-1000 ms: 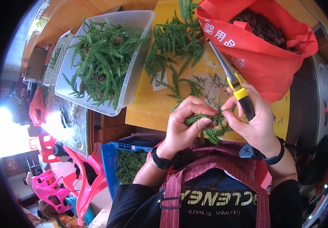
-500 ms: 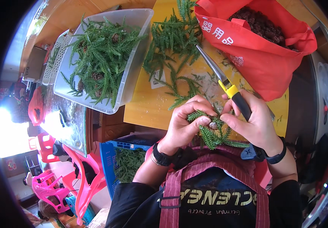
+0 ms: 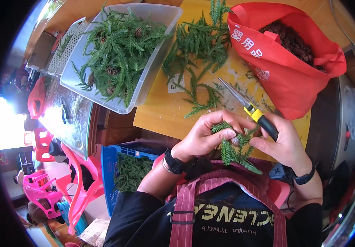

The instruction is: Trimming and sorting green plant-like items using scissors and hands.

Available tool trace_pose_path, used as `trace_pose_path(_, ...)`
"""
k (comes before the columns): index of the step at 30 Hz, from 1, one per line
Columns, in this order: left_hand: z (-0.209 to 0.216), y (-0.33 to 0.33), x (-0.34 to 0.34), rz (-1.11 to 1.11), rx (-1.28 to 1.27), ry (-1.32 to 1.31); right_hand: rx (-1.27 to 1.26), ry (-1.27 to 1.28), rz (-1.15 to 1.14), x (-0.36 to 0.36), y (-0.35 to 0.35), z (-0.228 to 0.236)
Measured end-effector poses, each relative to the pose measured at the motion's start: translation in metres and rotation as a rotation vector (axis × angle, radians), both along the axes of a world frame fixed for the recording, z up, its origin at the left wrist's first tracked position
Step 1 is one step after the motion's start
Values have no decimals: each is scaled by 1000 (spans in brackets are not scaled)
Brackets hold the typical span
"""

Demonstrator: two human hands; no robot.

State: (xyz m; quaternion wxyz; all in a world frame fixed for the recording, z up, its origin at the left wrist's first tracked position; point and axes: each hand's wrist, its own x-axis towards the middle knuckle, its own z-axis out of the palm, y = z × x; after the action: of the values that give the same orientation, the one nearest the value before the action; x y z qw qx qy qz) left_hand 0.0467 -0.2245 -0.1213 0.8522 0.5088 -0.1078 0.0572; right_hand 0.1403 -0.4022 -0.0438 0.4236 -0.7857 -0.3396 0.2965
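Two hands: both bare, close together at the near edge of the yellow worktop (image 3: 154,117)
Left hand (image 3: 208,133): grip pinched on a green sprig (image 3: 243,156), thumb across it
Right hand (image 3: 286,140): grip wrapped round a pointed tool (image 3: 266,123) with black-and-yellow handles, thumb beside the sprig; whether it touches, I can't quite tell from here
Sprig: between the hands, in front of the striped apron (image 3: 183,206), with a small roundish piece among its needles, perhaps a cone
Clear tub (image 3: 138,96): greenery and brown cones heaped inside
Red bag (image 3: 284,88): open, dark cones (image 3: 290,43) showing
Blue crate (image 3: 108,173): more greenery, lower left of the worktop
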Motion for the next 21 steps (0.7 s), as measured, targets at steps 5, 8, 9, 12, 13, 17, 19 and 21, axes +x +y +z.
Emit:
trace_pose_path(5,2,6,-1,-57,-21,14,98,-81,48,10,-16,-2)
trace_pose_path(8,4,10,-2,-69,-27,0,88,-112,184,20,-27,7)
trace_pose_path(9,5,11,-2,-81,-37,5,-40,-142,248,25,-31,14)
trace_pose_path(12,0,11,-2,-28,-3,-20,-102,-182,309,26,-39,16)
trace_pose_path(13,0,11,-3,-24,-3,-21,-102,-184,313,27,-39,18)
trace_pose_path(17,-2,12,-3,-46,-21,-6,-139,-173,360,31,-44,24)
trace_pose_path(19,-5,14,-3,-56,-16,-11,-102,-200,399,32,-45,25)
trace_pose_path(21,-6,15,-3,-110,-76,-14,-101,-192,435,33,-45,25)
